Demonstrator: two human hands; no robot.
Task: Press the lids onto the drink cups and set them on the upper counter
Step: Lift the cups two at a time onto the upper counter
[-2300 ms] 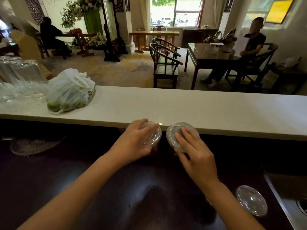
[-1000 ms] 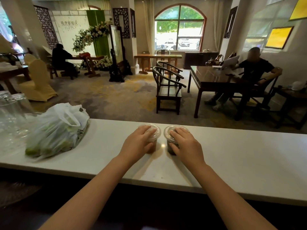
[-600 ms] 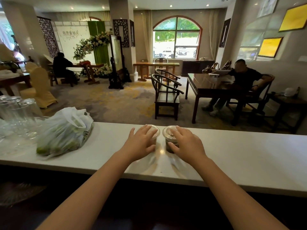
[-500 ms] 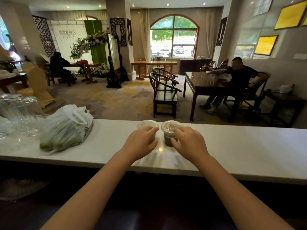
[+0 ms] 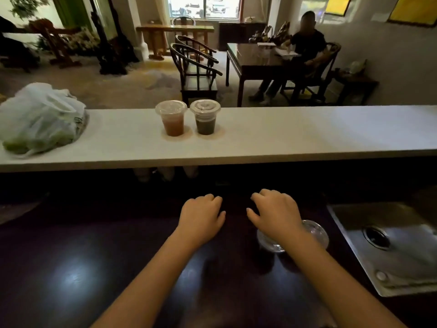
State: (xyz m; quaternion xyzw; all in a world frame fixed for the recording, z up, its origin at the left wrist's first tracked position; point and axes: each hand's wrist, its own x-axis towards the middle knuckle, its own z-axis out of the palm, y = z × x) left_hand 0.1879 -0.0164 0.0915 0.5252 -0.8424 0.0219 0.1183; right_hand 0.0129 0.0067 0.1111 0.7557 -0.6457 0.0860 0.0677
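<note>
Both hands [image 5: 236,216] rest empty, seemingly, well below the lidded cups [image 5: 188,117].

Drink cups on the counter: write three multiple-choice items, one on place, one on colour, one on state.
1. Where do the two drink cups stand?
A. in the sink
B. on the white upper counter
C. on the dark lower counter

2. What colour is the drink in the left cup?
A. orange-brown
B. blue
C. white

3. What is the state of the left hand and right hand?
A. each holds a cup
B. both hold nothing
C. they hold the plastic bag

Key: 1 B, both stand side by side there; 2 A, beside the dark right cup; 3 B, both are over the dark counter, away from the cups.
</note>
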